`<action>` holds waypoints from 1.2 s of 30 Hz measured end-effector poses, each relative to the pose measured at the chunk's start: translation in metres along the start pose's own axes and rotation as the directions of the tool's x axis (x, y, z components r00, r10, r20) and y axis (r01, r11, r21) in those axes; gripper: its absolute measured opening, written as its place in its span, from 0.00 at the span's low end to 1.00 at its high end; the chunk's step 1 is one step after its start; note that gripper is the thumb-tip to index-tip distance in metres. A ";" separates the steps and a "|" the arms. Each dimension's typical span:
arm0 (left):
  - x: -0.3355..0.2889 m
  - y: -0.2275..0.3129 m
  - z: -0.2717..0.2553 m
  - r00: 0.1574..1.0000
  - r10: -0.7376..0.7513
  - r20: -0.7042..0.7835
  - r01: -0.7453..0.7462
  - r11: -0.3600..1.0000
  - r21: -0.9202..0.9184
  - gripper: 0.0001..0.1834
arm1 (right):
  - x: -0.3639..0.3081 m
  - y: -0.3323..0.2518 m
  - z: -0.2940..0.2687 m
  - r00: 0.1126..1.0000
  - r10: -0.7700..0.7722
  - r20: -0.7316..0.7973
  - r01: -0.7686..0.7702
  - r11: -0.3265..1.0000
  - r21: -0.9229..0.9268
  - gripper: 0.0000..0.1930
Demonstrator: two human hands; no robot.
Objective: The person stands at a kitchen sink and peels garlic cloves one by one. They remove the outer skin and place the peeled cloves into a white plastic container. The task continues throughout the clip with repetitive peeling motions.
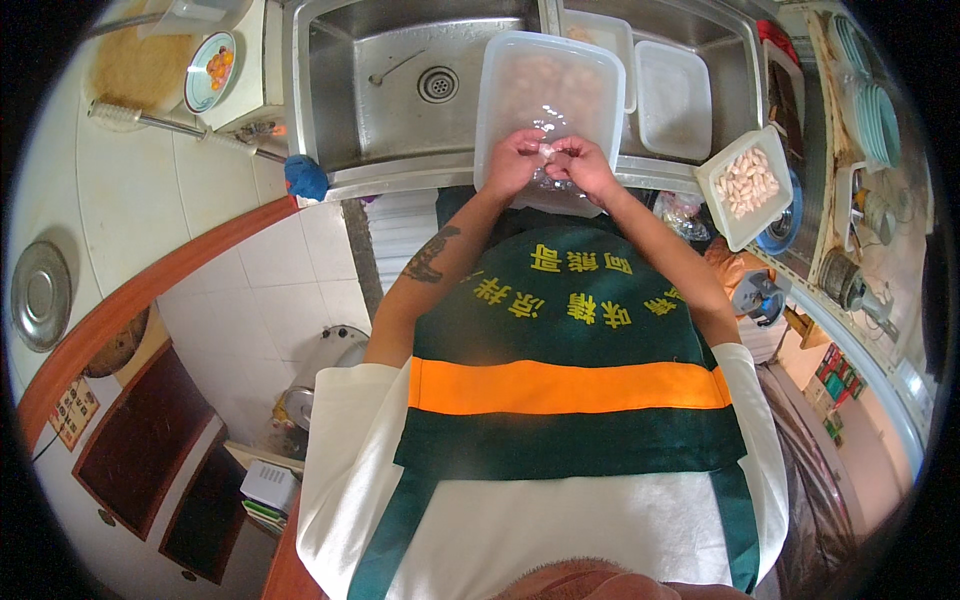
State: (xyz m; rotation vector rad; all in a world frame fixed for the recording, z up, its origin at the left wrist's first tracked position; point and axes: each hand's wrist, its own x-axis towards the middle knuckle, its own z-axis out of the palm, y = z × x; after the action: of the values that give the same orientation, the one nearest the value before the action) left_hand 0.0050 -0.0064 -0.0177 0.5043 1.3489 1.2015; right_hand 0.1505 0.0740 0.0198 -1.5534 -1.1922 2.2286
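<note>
the left hand (pixel 513 163) and the right hand (pixel 588 168) meet over the near part of a translucent white rectangular tub (pixel 484 105), their fingers drawn in narrow. between their fingertips they hold a small pale pinkish piece (pixel 546 151), the left hand gripping it from the left and the right hand from the right; its exact shape is mostly hidden by the fingers. the tub holds water with glints on it, and pale pinkish lumps (pixel 540 75) lie blurred toward its far end. it sits across the front edge of a stainless-steel double sink (pixel 345 100), close against a dark green apron (pixel 520 335) with an orange band. the left basin shows a round drain (pixel 438 85). in the right basin, a shallow white tray (pixel 675 100) lies beside another pale container (pixel 622 50), which the tub partly covers. to the right of the sink, a white square container (pixel 716 203) stands tilted in view, filled with pale elongated pieces (pixel 747 184). on the left, a blue cloth (pixel 306 177) is bunched at the sink's corner, and a bowl (pixel 203 92) holds orange and yellow bits.
</note>
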 end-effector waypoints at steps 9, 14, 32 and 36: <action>0.005 -0.002 -0.002 0.997 0.072 0.016 -0.072 0.887 0.456 0.17 | 0.012 0.015 -0.007 0.957 -0.280 0.073 0.286 0.883 -0.371 0.05; 0.005 -0.005 -0.002 0.985 0.167 0.049 -0.169 0.847 0.504 0.20 | 0.009 0.015 -0.009 0.954 -0.290 0.079 0.295 0.852 -0.432 0.05; 0.010 -0.005 -0.003 0.997 0.063 0.035 -0.072 0.916 0.395 0.21 | 0.022 0.024 -0.016 0.992 -0.123 -0.025 0.117 0.979 -0.167 0.08; 0.011 -0.005 -0.004 0.991 0.132 0.036 -0.129 0.808 0.574 0.19 | 0.016 0.014 -0.011 0.987 -0.159 -0.009 0.153 0.958 -0.241 0.07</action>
State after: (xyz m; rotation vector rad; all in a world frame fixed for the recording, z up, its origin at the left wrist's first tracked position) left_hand 0.0008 -0.0001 -0.0285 1.0415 1.7082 0.8798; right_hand 0.1567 0.0787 -0.0028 -1.5056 -1.5665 2.0175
